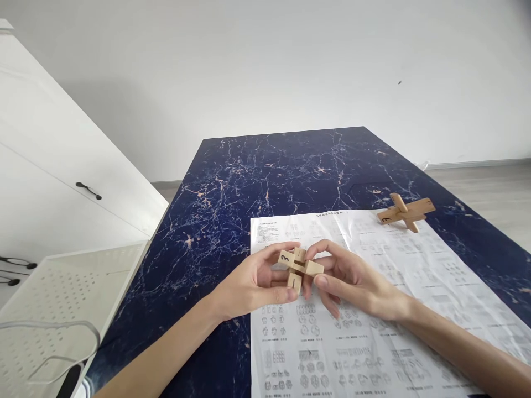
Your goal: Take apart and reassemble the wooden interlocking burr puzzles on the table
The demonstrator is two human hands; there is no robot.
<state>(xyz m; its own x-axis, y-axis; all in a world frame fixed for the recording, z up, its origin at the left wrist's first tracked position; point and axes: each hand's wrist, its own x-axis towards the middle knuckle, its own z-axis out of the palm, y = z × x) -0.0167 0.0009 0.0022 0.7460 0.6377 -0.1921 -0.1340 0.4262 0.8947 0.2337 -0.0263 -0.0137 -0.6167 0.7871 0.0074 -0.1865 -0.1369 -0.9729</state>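
Both my hands hold a pale wooden interlocking puzzle (299, 266) above a printed sheet. Its crossed blocks bear a black "3" on the left arm and a "1" on the lower one. Fingers and thumb of my left hand (265, 279) grip it from the left, with the thumb at the lower block. From the right, my right hand (352, 279) pinches it, index finger bent at the upper right block and thumb near the right end. The white instruction sheet (365, 354) carries rows of small diagrams, creased in places, and lies beneath my hands.
A second wooden cross-shaped puzzle (409, 214), also marked "3", rests at the sheet's far right edge. The dark blue marbled table (265, 171) reaches toward a pale wall. At left stand a white cabinet (62, 143) and a perforated white panel (62, 293) with a grey cable (50, 324).
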